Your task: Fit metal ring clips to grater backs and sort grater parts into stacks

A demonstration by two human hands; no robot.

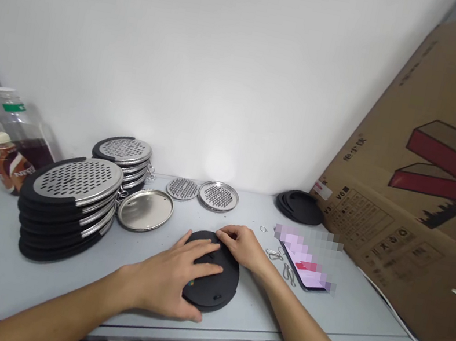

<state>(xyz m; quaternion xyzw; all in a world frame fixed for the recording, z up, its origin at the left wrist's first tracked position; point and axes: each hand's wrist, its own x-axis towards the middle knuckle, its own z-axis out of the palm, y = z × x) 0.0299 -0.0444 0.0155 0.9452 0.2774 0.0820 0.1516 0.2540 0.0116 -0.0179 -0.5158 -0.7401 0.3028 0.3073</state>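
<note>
A round black cover (218,289) lies on the table right in front of me. My left hand (181,274) rests over its left side with fingers stretched out and spread, the thumb at the near edge. At the far edge, my right hand (237,242) has its thumb and fingers pinched on the cover's rim. A small slot shows near the cover's close edge; its underside is hidden. Just right of the right hand lie loose wire rings and clips (289,274).
Two stacks of round graters with black covers, a near one (75,185) and a far one (123,149), stand left. A metal lid (145,210), grater discs (218,196), black covers (303,207) and a phone (306,263) lie around. Bottles (6,161) stand left, a cardboard box (416,227) right.
</note>
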